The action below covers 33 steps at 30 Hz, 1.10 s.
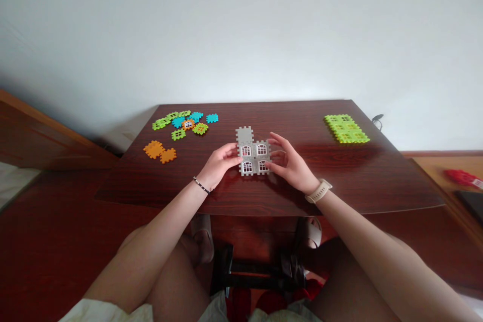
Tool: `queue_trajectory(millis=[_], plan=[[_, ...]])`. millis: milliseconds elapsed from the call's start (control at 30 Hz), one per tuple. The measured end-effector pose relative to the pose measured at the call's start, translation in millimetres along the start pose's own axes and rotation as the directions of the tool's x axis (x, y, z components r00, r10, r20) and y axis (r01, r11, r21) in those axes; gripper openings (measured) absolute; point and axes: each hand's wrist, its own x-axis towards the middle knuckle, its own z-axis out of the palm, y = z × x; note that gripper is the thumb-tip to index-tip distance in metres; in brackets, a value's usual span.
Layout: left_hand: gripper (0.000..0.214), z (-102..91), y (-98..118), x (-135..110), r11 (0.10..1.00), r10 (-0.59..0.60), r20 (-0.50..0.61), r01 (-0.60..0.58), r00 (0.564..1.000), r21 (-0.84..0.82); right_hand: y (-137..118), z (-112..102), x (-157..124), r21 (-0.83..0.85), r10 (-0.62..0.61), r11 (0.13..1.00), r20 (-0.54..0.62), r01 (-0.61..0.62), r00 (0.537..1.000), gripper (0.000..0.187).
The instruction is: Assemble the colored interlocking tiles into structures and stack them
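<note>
Left hand [219, 163] pinches the gray panel [254, 158], right hand [293, 165] holds it loosely, forefinger lifted; best support its back and press evenly

A glossy dark reddish-brown wooden table [256, 198] carries green tiles [178, 134], blue tiles [212, 118] and an orange windowed tile [185, 127], clustered far left; two plain orange tiles [153, 150] lie nearer; green panels [346, 128] lie far right, apparently joined or stacked.

Likely home: slippers [314, 234], wooden table [287, 118], grey toy panels [254, 157].
</note>
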Motion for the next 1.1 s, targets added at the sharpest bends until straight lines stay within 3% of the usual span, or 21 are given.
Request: queue_trajectory(millis=[167,367,1100], plan=[[0.045,5.1,5.5,-2.7,0.998,-0.012,-0.012,0.012,1.000,-0.064,5.1,-4.2,3.0,0.202,0.164,0.965,0.043,-0.170,0.985,0.064],[0.041,8.8,7.2,-5.2,0.993,-0.060,-0.002,0.059,0.998,-0.097,1.2,-2.6,2.8,0.318,0.227,0.922,0.019,-0.221,0.974,0.055],[0.042,14.0,-0.5,-5.7,0.995,-0.070,-0.117,0.061,0.991,-0.076,1.8,0.1,1.0,0.302,0.237,0.928,-0.027,-0.218,0.971,0.050]])
